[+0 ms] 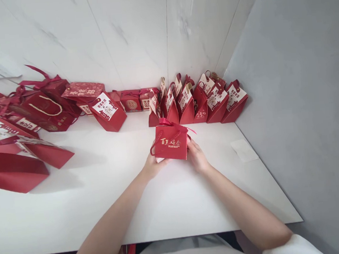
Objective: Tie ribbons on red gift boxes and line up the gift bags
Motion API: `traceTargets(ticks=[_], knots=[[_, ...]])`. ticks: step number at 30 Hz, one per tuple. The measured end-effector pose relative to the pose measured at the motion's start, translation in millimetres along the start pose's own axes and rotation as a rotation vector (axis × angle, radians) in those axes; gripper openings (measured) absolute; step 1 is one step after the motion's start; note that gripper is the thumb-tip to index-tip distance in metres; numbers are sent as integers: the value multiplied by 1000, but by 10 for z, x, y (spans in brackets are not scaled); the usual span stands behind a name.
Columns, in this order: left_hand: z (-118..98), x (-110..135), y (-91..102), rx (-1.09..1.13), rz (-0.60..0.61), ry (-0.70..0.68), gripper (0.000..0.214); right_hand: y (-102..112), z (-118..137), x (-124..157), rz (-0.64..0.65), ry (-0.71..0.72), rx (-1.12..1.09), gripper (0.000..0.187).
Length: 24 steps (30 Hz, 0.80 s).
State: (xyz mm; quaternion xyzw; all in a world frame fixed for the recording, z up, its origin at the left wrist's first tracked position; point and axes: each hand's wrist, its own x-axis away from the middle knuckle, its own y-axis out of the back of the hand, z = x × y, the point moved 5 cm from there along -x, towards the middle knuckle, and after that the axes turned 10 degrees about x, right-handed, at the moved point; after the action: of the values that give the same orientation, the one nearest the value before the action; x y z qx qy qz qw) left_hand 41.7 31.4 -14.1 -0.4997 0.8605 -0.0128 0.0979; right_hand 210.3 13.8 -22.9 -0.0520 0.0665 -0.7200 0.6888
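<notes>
- Head view: my left hand point(153, 167) and right hand point(197, 156) grasp the red rope-handled gift bag point(171, 151) from both sides; some fingertips hidden.
- Bag: just in front of the tagged favour-box row point(186, 116); can't tell if it rests on the white tabletop point(176, 205).
- Looks done: that row, lined up side by side.
- Looks unfinished: held bag, outside the row; cream-handled gift bag point(45, 114), in the jumble well left of the row.

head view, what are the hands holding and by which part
A red gift bag, held by its sides: left hand at the lower left, right hand on the right.
</notes>
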Motion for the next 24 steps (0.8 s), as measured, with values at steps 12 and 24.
traceTargets(ticks=[12,24], knots=[[-267,74,116,-654,-306,-341,69,-69,-164,-8,46,-181,-180,57],[-259,18,333,-349,-258,-203,30,174,-184,-154,-77,12,50,43]])
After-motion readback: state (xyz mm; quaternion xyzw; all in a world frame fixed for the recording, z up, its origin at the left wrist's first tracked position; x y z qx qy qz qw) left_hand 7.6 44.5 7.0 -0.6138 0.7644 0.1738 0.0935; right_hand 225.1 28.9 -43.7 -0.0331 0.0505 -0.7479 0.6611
